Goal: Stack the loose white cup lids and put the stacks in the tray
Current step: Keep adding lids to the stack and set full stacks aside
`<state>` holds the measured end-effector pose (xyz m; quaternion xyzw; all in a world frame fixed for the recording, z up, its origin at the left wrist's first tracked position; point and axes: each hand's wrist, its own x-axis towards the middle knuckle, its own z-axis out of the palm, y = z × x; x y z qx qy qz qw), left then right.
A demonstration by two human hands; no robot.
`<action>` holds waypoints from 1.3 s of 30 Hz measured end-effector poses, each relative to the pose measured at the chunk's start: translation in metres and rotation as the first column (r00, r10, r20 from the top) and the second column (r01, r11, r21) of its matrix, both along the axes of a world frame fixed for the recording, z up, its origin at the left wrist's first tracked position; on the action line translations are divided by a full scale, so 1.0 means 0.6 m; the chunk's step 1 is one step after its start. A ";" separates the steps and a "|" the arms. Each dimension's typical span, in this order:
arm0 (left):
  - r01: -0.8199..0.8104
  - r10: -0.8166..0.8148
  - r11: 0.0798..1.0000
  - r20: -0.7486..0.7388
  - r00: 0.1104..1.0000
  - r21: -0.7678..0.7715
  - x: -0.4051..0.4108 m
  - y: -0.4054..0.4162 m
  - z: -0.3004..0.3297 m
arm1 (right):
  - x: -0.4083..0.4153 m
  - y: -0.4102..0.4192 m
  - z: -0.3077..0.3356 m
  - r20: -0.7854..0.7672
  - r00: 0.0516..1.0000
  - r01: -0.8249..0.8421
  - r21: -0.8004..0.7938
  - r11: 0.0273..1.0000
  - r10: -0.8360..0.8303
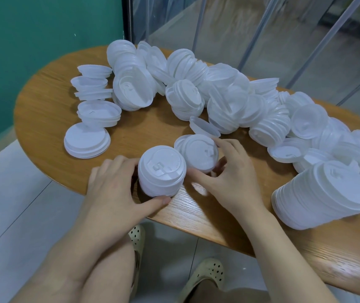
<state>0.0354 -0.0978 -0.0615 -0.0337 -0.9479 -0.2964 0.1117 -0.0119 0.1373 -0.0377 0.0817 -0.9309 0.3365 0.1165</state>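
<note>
White plastic cup lids, each a shallow dome with a raised rim and a moulded sip tab, lay on an oval wooden table [50,88]. A short upright stack of lids [161,173] stood close to the table's near edge, its top lid showing the tab in relief. The left hand [111,184] gripped this stack from the left, fingers curled round its far side and thumb pressed against its base at the near side. Just beside it, toward the table's middle, a second lid stack [201,155] leaned on its side. The right hand [229,171] held it, fingers arched over its right rim and thumb reaching beneath toward the first stack; motion blur hid the thumb tip. A loose heap of lids [218,97] ran along the far edge from the left end toward the right. A flat lid pile [87,141] sat near the left end, and a tall slanted stack [323,197] lay at the near right edge.
</note>
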 end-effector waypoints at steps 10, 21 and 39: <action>-0.001 0.001 1.000 0.020 1.000 -0.009 0.002 0.001 0.003 | 0.041 -0.035 0.065 -0.102 0.983 -0.163 -0.071 0.984 0.155; 0.010 -0.010 1.000 0.013 1.000 0.018 0.003 0.001 0.002 | 0.024 -0.076 0.053 -0.046 0.978 -0.193 0.143 0.971 0.201; -0.008 0.008 1.000 0.021 1.000 -0.008 0.001 0.000 -0.001 | 0.024 -0.069 0.043 0.084 0.971 -0.235 0.117 0.965 0.226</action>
